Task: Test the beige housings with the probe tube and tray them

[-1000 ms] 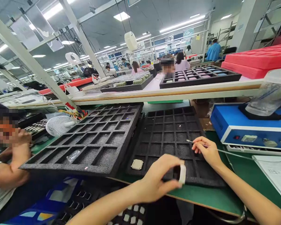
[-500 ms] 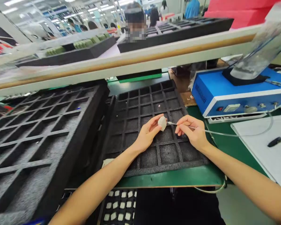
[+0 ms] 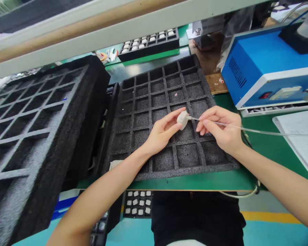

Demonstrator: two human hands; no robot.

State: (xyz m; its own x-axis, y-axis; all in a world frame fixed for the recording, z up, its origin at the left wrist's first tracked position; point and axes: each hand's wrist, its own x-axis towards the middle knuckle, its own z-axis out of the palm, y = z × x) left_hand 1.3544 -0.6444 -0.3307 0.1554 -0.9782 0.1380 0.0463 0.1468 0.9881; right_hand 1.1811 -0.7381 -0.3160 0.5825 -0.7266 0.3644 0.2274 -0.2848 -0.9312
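My left hand (image 3: 164,131) pinches a small off-white plastic part (image 3: 182,119) between thumb and fingers. My right hand (image 3: 220,128) is closed around a thin clear tube (image 3: 256,131). The tube's narrow tip meets the right side of the white part; whether it sits inside or only against it, I cannot tell. Both hands are above a black foam tray (image 3: 188,155) divided into square compartments. A tiny pale ring (image 3: 176,94) lies in one of its compartments.
A blue box-shaped machine (image 3: 269,65) stands at the right, near sheets of paper (image 3: 297,126). Another foam tray (image 3: 48,126) is raised at the left. Behind, below a shelf rail (image 3: 92,34), a tray (image 3: 149,49) holds several white parts. More white parts (image 3: 138,202) lie below the table edge.
The view has tilted downward, bringing the rear tray of white parts into sight. The tube tip has come up against the white part, which has turned in my left hand.
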